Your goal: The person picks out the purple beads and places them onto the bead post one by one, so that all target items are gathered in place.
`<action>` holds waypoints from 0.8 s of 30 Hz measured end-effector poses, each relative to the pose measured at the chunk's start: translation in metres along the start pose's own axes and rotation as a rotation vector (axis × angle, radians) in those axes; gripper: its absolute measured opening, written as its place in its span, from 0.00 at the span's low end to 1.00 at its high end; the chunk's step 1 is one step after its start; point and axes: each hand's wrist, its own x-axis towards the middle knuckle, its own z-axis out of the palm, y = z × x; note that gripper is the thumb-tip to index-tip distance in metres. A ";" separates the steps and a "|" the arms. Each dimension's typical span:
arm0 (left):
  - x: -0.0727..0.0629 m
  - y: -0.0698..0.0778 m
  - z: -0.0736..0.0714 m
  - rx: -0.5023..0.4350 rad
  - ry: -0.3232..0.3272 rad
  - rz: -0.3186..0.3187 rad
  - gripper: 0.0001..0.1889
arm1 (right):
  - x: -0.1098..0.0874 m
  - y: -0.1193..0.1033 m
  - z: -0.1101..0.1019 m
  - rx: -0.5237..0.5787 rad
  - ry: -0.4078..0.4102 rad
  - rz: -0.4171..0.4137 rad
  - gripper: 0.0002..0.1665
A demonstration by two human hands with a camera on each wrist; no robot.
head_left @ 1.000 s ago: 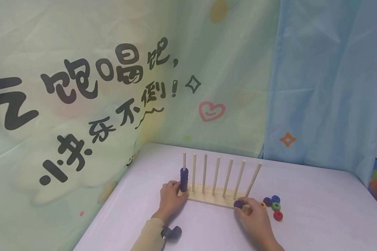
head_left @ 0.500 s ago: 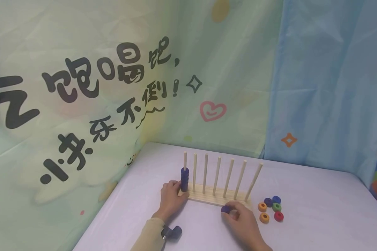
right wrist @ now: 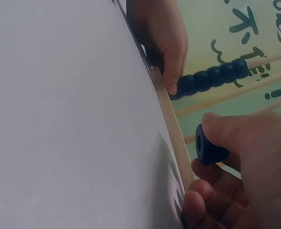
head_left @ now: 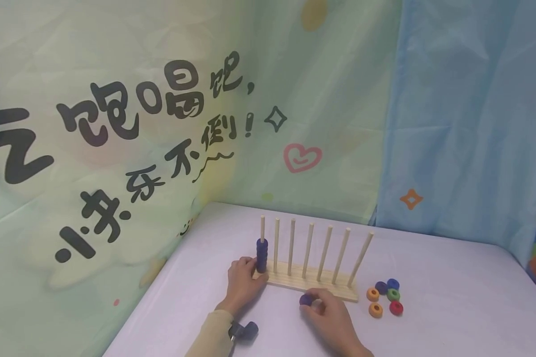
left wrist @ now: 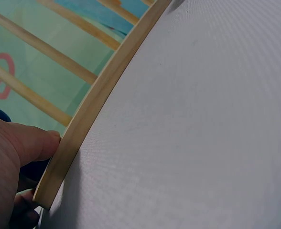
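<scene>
A wooden peg rack (head_left: 290, 282) stands on the table with a row of upright pegs. Its leftmost peg bears a stack of dark purple-blue beads (head_left: 261, 255); the other pegs are bare. My left hand (head_left: 243, 280) grips the left end of the base beside that stack, its thumb on the front edge in the left wrist view. Between thumb and fingers, my right hand (head_left: 332, 315) pinches one dark purple-blue bead (right wrist: 208, 145). That bead is in front of the base, near its middle, with its hole showing in the right wrist view.
Right of the rack lie loose beads: two orange ones (head_left: 375, 310), a red one (head_left: 396, 308), a green one (head_left: 393, 295), a blue one (head_left: 393, 284) and a purple one (head_left: 381, 288). Printed cloth hangs behind the white table (head_left: 451, 297).
My right hand has moved left along the front of the rack, carrying the pinched bead from the right end toward the middle. The left hand has kept its place on the base.
</scene>
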 end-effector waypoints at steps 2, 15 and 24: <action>0.000 0.001 -0.001 0.002 0.005 0.003 0.25 | -0.001 -0.002 0.002 -0.001 -0.003 -0.016 0.17; 0.000 -0.001 -0.001 0.002 0.007 0.007 0.25 | 0.001 -0.016 0.008 0.034 0.007 -0.048 0.20; 0.001 -0.003 0.002 0.002 0.008 0.003 0.26 | 0.009 -0.031 0.010 0.045 0.006 -0.125 0.20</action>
